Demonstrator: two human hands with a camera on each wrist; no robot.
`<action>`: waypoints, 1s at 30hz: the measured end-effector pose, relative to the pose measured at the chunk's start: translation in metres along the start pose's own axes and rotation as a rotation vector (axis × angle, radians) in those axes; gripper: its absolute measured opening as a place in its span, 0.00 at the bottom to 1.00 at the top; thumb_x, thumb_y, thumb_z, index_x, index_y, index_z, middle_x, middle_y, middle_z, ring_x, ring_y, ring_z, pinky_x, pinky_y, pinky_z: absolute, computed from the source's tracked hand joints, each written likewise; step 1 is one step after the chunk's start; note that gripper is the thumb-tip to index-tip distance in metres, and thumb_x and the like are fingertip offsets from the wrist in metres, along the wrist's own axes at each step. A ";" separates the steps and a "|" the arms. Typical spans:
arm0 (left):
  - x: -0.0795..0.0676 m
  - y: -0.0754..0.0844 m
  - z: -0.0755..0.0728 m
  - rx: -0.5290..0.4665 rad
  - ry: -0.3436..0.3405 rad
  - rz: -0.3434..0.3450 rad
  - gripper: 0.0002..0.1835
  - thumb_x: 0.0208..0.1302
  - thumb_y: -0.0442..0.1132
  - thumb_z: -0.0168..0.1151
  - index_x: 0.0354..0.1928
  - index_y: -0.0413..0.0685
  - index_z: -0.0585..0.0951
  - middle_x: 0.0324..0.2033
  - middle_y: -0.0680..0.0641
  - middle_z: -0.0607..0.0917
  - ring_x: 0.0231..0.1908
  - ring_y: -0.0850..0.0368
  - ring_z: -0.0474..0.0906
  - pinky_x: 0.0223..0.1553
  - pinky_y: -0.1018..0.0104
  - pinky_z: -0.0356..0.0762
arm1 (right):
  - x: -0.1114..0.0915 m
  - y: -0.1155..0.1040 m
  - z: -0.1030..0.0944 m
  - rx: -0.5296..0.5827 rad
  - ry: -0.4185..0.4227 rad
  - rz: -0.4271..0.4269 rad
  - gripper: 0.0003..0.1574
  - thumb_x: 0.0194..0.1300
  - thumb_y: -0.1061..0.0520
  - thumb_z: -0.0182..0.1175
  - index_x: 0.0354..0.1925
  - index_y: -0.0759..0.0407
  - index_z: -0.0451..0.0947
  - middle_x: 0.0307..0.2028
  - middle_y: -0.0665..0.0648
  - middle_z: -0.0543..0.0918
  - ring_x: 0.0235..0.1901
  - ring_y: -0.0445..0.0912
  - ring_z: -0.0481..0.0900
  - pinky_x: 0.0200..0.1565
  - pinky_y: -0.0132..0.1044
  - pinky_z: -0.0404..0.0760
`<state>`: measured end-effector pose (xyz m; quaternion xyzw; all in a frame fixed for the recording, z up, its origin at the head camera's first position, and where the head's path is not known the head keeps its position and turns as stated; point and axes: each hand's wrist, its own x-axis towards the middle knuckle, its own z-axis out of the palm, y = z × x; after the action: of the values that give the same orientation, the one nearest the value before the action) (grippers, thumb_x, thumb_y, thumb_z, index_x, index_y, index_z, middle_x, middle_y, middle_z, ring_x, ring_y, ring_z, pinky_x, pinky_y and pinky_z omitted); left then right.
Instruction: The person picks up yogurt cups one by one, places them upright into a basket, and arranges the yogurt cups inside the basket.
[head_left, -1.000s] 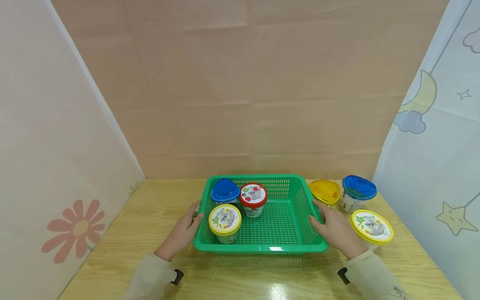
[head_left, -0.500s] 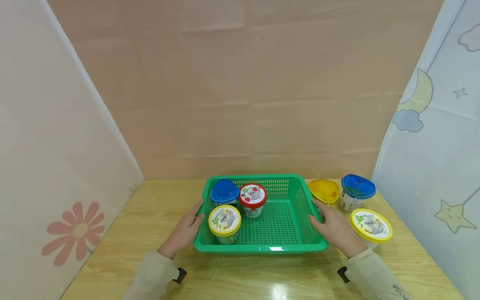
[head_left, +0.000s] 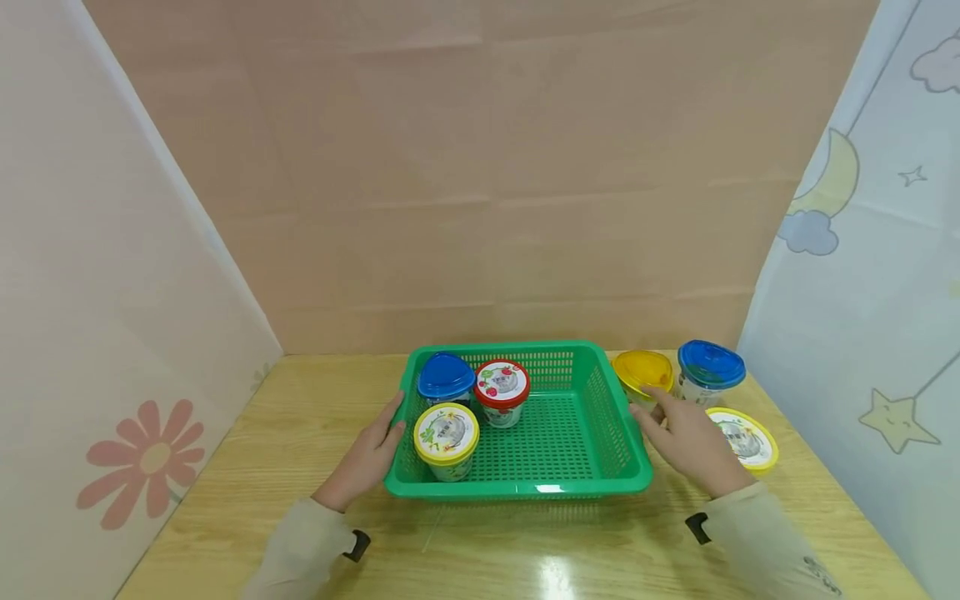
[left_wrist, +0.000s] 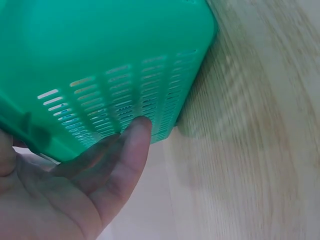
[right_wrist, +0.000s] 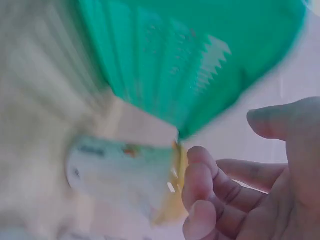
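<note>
A green plastic basket with slotted walls stands on the table. In it, towards its left, are a blue-lidded cup, a red-rimmed cup and a yellow-rimmed cup. My left hand holds the basket's left rim, its fingers against the outer wall in the left wrist view. Off the right rim, my right hand has its thumb spread and its fingers loosely bent, holding nothing. Its fingertips are close by the yellow lid of a cup, blurred in the right wrist view.
Right of the basket, a cup with a clear yellow lid and one with a clear blue lid stand at the back. A yellow-rimmed cup is partly behind my right hand. Papered walls border the table at back and sides.
My right hand has let go of the basket's right rim and shifted right and up towards the yellow-lidded cup. The left hand stays at the left rim; the view has tilted slightly.
</note>
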<state>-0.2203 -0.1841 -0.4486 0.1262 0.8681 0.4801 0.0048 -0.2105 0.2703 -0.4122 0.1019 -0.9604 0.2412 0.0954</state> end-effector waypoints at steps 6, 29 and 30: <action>0.001 0.001 0.001 0.001 -0.010 0.001 0.29 0.82 0.40 0.40 0.79 0.45 0.49 0.47 0.38 0.83 0.32 0.58 0.84 0.41 0.62 0.81 | -0.006 0.018 -0.035 -0.070 0.014 0.063 0.41 0.74 0.39 0.55 0.65 0.73 0.68 0.34 0.58 0.83 0.26 0.47 0.76 0.28 0.44 0.76; -0.001 -0.003 0.003 -0.033 0.032 -0.003 0.29 0.82 0.41 0.40 0.79 0.47 0.52 0.56 0.35 0.79 0.40 0.55 0.84 0.46 0.57 0.80 | -0.028 0.071 -0.061 -0.288 -0.111 0.210 0.71 0.49 0.22 0.67 0.57 0.85 0.62 0.41 0.83 0.73 0.35 0.68 0.74 0.32 0.59 0.76; -0.001 -0.003 0.004 -0.041 0.041 -0.011 0.28 0.82 0.40 0.41 0.79 0.48 0.52 0.57 0.35 0.78 0.42 0.54 0.83 0.47 0.56 0.80 | -0.028 0.072 -0.062 -0.285 -0.122 0.217 0.72 0.49 0.22 0.67 0.57 0.85 0.62 0.41 0.83 0.73 0.34 0.67 0.74 0.31 0.58 0.76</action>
<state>-0.2191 -0.1829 -0.4534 0.1113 0.8585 0.5005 -0.0078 -0.1928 0.3663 -0.3973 -0.0025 -0.9942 0.1049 0.0239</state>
